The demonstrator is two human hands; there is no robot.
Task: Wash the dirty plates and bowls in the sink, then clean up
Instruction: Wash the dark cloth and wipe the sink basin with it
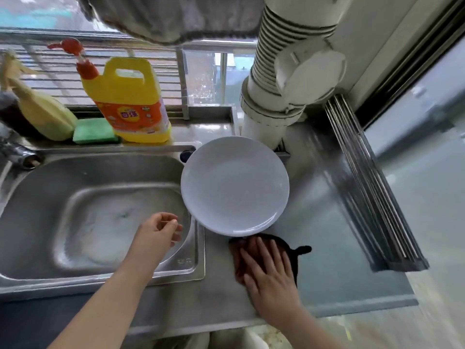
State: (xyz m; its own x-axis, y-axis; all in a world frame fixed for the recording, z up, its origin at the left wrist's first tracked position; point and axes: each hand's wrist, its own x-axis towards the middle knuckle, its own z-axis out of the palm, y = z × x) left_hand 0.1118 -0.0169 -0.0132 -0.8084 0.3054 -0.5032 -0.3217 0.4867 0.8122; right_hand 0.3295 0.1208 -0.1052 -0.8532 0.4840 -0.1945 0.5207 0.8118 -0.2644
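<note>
We see a steel counter running along a window with horizontal bars, daylight coming through it. A thick white drain pipe with a ribbed section rises at the back right corner. A rolled-up metal rack lies along the counter's right edge, beside a sliding glass pane. Grey cloth hangs overhead.

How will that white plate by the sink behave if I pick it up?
The white plate looks glazed and glossy, so it is probably stiff, breakable and perhaps slippery. Its left rim overhangs the sink edge, so a push there might tip it in. It is shallow and wide, so it is unlikely to roll.
</note>
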